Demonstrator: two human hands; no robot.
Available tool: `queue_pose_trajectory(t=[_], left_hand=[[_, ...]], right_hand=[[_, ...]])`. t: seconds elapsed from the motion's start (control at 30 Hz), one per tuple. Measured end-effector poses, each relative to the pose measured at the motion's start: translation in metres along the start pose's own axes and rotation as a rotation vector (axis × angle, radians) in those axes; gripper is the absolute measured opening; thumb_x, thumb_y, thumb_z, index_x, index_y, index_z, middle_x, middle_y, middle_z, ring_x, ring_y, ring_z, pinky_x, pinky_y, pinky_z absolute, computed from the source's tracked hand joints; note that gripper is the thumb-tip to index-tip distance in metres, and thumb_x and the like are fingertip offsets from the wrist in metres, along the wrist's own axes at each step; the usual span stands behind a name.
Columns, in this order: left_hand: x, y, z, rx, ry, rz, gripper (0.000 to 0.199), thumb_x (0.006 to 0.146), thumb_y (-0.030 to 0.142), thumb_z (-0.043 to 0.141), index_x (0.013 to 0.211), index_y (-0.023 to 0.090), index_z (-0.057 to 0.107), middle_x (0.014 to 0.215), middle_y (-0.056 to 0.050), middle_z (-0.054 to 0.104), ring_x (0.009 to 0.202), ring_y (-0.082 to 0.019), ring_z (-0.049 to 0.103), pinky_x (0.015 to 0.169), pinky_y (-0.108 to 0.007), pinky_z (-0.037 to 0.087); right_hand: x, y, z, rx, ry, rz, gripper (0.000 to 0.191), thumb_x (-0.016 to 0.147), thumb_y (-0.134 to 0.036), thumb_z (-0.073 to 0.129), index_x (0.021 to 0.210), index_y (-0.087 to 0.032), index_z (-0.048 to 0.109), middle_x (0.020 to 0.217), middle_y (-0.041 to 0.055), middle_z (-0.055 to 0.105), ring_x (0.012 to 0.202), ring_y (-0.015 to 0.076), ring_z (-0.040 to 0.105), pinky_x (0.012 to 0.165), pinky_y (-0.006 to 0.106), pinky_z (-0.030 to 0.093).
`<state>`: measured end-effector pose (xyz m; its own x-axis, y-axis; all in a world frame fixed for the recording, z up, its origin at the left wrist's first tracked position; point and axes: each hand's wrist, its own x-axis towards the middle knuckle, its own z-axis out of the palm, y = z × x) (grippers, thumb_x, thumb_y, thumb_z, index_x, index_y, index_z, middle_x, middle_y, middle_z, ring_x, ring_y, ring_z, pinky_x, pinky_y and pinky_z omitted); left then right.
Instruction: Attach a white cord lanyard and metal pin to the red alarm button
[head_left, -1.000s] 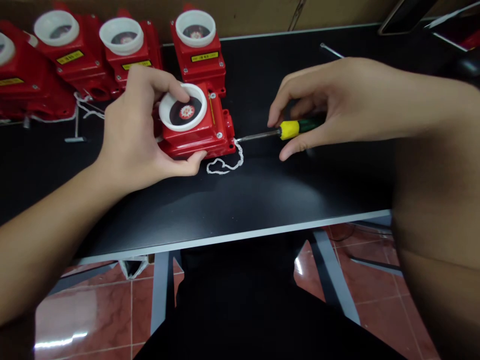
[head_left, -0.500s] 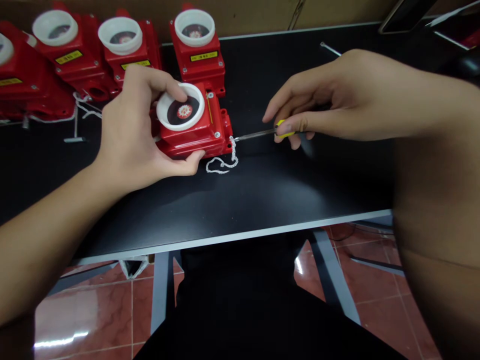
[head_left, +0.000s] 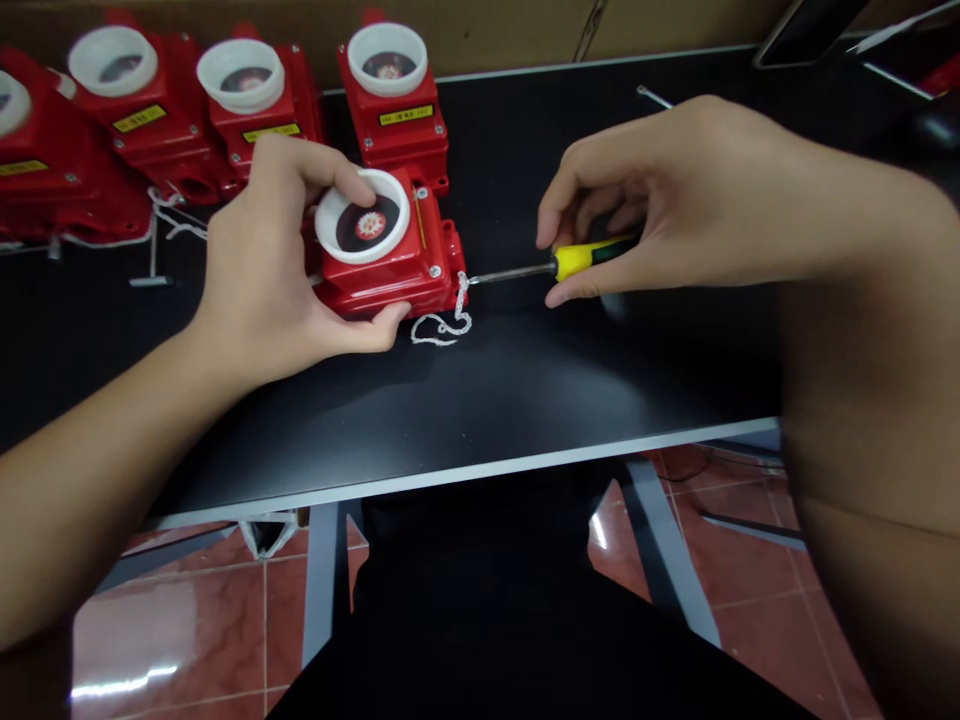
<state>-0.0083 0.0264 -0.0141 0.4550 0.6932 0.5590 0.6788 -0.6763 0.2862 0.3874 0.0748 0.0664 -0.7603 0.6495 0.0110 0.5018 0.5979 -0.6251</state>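
My left hand (head_left: 259, 270) grips a red box (head_left: 397, 265) with a white round ring on top, resting on the black table (head_left: 525, 390). Thumb under its front edge, fingers over the ring. My right hand (head_left: 675, 195) holds a screwdriver (head_left: 559, 264) with a yellow and green handle. Its metal shaft lies level and its tip meets the box's right side. A short white chain (head_left: 442, 325) hangs from that side and coils on the table.
Several more red boxes with white rings stand in a row at the back left (head_left: 247, 95). A thin metal rod (head_left: 656, 97) lies at the back. The table's front edge (head_left: 480, 470) runs above a red tiled floor.
My right hand's fingers have turned around the screwdriver handle, hiding it half a second ago and showing it again now. The chain has bunched closer to the box. The left hand holds still.
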Motion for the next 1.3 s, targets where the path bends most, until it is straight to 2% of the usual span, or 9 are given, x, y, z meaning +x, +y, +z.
queue_pose_trajectory(t=[0.1,0.2,0.4,0.57,0.63,0.8,0.93,1.07,1.3], left_hand=[[0.000,-0.001,0.001,0.004,0.025,0.048,0.084,0.091,0.072,0.097,0.159,0.041,0.058,0.139,-0.007,0.082,0.110,-0.038,0.090,0.083,-0.057,0.076],[0.000,-0.002,-0.001,-0.003,0.006,0.052,0.084,0.088,0.062,0.099,0.160,0.041,0.059,0.141,-0.008,0.083,0.116,-0.039,0.091,0.087,-0.057,0.078],[0.000,0.007,-0.003,-0.023,-0.037,-0.046,0.071,0.102,0.056,0.093,0.161,0.047,0.055,0.151,-0.006,0.082,0.130,-0.038,0.092,0.102,-0.061,0.082],[0.001,0.004,-0.001,-0.030,-0.001,0.027,0.080,0.096,0.070,0.092,0.163,0.045,0.055,0.145,-0.009,0.082,0.122,-0.043,0.093,0.088,-0.064,0.080],[0.001,0.006,-0.002,-0.031,-0.059,-0.067,0.067,0.103,0.057,0.091,0.160,0.047,0.055,0.152,-0.008,0.082,0.133,-0.041,0.092,0.101,-0.064,0.080],[0.002,0.009,-0.005,-0.054,-0.038,-0.027,0.073,0.096,0.054,0.095,0.158,0.043,0.058,0.148,-0.008,0.082,0.129,-0.041,0.092,0.099,-0.062,0.080],[0.001,-0.001,0.000,-0.022,0.004,0.045,0.086,0.089,0.057,0.100,0.162,0.042,0.058,0.144,-0.007,0.084,0.122,-0.040,0.093,0.090,-0.057,0.081],[0.001,-0.007,0.001,0.005,0.001,0.088,0.099,0.082,0.059,0.106,0.165,0.039,0.056,0.144,-0.010,0.084,0.119,-0.041,0.093,0.087,-0.057,0.081],[0.000,0.008,-0.004,-0.016,-0.012,0.020,0.077,0.096,0.057,0.095,0.161,0.043,0.057,0.146,-0.008,0.083,0.122,-0.042,0.093,0.091,-0.061,0.080]], right_hand=[[-0.001,-0.001,0.001,0.010,0.011,0.003,0.026,0.097,-0.051,0.108,0.107,-0.038,0.087,0.107,-0.0046,0.092,0.098,0.0236,0.088,0.095,0.043,0.073],[-0.002,-0.001,0.000,0.038,-0.036,0.030,0.025,0.097,-0.048,0.109,0.111,-0.036,0.091,0.106,-0.0042,0.094,0.094,0.0231,0.090,0.092,0.042,0.073],[-0.001,-0.004,-0.002,0.138,-0.180,0.075,0.014,0.114,-0.040,0.084,0.124,-0.032,0.091,0.101,-0.0005,0.095,0.089,0.0253,0.092,0.076,0.042,0.069],[0.000,-0.007,0.001,0.087,-0.173,0.089,0.023,0.121,-0.041,0.069,0.126,-0.032,0.089,0.101,0.0001,0.093,0.076,0.0216,0.083,0.068,0.042,0.062],[0.001,-0.006,0.001,0.067,-0.173,0.097,0.021,0.116,-0.051,0.079,0.123,-0.034,0.089,0.103,0.0008,0.091,0.079,0.0220,0.080,0.072,0.042,0.063],[0.002,-0.003,0.002,-0.045,-0.017,0.020,0.027,0.094,-0.055,0.099,0.104,-0.037,0.082,0.124,0.0023,0.089,0.107,0.0262,0.080,0.099,0.043,0.066],[0.001,-0.006,0.002,-0.009,0.005,0.009,0.023,0.093,-0.052,0.101,0.101,-0.039,0.084,0.115,-0.0012,0.091,0.102,0.0261,0.085,0.098,0.046,0.069],[0.000,-0.007,-0.001,0.056,-0.061,0.007,0.018,0.103,-0.050,0.099,0.105,-0.035,0.089,0.104,-0.0019,0.093,0.089,0.0231,0.088,0.092,0.042,0.073],[0.001,-0.009,0.002,0.086,-0.164,0.022,0.019,0.120,-0.036,0.074,0.126,-0.030,0.091,0.101,0.0010,0.094,0.083,0.0230,0.088,0.076,0.040,0.066]])
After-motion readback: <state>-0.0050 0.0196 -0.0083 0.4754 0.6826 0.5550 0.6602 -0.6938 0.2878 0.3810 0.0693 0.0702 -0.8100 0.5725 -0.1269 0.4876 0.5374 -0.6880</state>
